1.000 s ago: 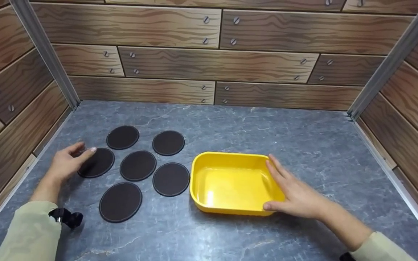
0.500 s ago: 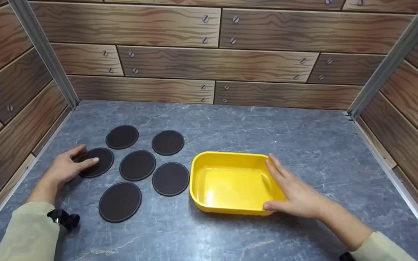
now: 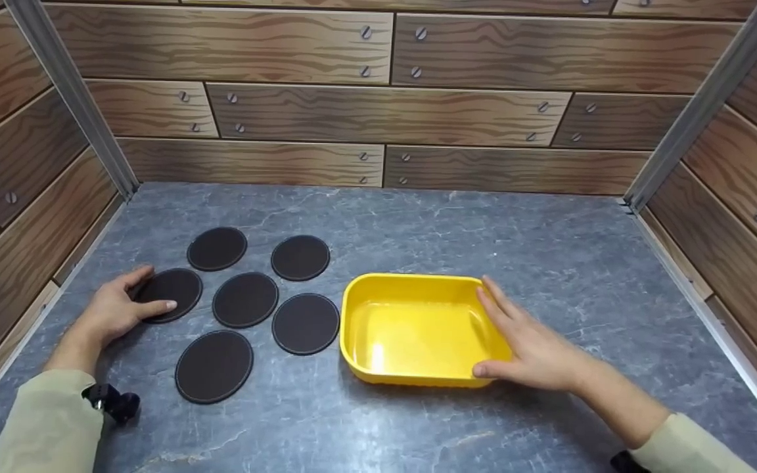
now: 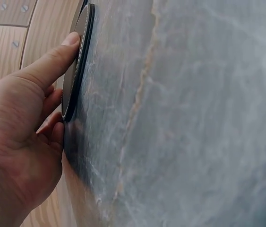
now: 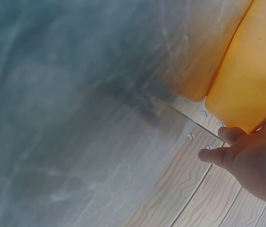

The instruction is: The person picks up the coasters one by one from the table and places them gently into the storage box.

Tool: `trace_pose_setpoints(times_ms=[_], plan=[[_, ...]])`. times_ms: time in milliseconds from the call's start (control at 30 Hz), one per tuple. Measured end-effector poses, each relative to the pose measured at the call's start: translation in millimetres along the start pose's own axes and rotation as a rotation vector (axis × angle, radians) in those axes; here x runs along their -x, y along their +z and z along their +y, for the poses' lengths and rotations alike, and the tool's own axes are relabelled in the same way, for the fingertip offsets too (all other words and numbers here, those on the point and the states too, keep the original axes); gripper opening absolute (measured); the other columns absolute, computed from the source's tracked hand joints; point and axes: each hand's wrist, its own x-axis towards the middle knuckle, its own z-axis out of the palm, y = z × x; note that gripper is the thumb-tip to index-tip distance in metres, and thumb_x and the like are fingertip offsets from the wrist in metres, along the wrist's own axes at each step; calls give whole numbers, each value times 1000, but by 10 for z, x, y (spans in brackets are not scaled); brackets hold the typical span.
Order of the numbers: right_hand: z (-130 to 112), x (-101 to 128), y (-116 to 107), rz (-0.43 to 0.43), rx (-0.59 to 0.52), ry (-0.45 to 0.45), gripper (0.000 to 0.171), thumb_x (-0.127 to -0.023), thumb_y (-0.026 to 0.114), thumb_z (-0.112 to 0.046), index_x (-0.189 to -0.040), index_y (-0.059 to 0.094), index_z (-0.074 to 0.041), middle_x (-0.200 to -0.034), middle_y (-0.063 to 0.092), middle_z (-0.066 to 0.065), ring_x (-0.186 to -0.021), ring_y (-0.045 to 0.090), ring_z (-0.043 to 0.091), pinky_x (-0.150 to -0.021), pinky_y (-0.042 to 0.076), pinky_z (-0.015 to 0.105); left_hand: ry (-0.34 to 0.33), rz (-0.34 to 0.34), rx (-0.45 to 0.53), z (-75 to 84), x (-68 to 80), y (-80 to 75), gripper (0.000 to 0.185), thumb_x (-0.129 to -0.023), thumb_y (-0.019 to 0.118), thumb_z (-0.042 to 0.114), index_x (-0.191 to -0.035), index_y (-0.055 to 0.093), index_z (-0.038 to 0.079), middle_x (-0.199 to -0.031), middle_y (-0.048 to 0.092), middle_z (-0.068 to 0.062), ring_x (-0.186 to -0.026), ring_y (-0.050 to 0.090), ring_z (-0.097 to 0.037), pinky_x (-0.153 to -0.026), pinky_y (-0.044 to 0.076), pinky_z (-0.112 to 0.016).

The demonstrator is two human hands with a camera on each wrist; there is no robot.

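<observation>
Several round dark coasters lie flat on the grey marbled tabletop [image 3: 418, 223] at the left. My left hand [image 3: 154, 289] is on the leftmost coaster [image 3: 178, 289]. Its thumb lies on the top face and its fingers curl at the left rim. The left wrist view shows that coaster [image 4: 76, 75] flat on the table under the thumb of my left hand [image 4: 52, 94]. A yellow tray [image 3: 411, 282] stands empty in the middle. My right hand [image 3: 493, 328] rests along its right rim with straight fingers, the thumb at the front right corner. The right wrist view shows the tray [image 5: 251, 80] and my right hand [image 5: 227, 142].
The other coasters [image 3: 245, 299] lie in a loose cluster between my left hand and the tray. Wood-patterned walls [image 3: 378, 112] close the table at the back and both sides, with metal posts [image 3: 69, 98] in the corners. Bare tabletop stretches to the right of the tray.
My left hand has settled lower on the leftmost coaster, with its thumb drawn further onto the top face. The right hand and tray stay as they were.
</observation>
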Motion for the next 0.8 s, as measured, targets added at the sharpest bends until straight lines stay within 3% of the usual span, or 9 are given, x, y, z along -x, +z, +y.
trace_pose_setpoints(times_ms=[300, 500, 633, 800], plan=[[-12, 11, -14, 4, -3, -7, 119, -90, 73, -67, -170, 12, -4, -177, -4, 15, -151, 28, 54, -114, 32, 71, 12, -24, -92, 66, -24, -50, 109, -92, 84, 43, -164, 22, -9, -166, 24, -37, -152, 17, -59, -120, 20, -71], [-10, -1, -21, 4, -5, -4, 119, -90, 70, -71, -171, 10, -7, -177, -5, 13, -152, 27, 53, -114, 32, 71, 45, -18, -131, 92, -57, -60, 103, -92, 85, 36, -162, 26, -11, -158, 32, -43, -146, 30, -60, -117, 27, -71], [-1, -6, -10, -2, -10, -3, 119, -90, 70, -71, -171, 10, -8, -177, -5, 13, -152, 28, 54, -114, 32, 71, 48, 16, -128, 110, -48, -65, 108, -89, 89, 33, -163, 23, -11, -155, 32, -44, -142, 33, -60, -116, 28, -70], [3, 6, 6, -7, -16, 4, 119, -91, 70, -71, -171, 10, -8, -177, -5, 13, -151, 28, 54, -113, 33, 72, 70, 106, -167, 154, -8, -56, 109, -86, 91, 33, -164, 26, -7, -150, 34, -41, -138, 36, -61, -113, 30, -71]])
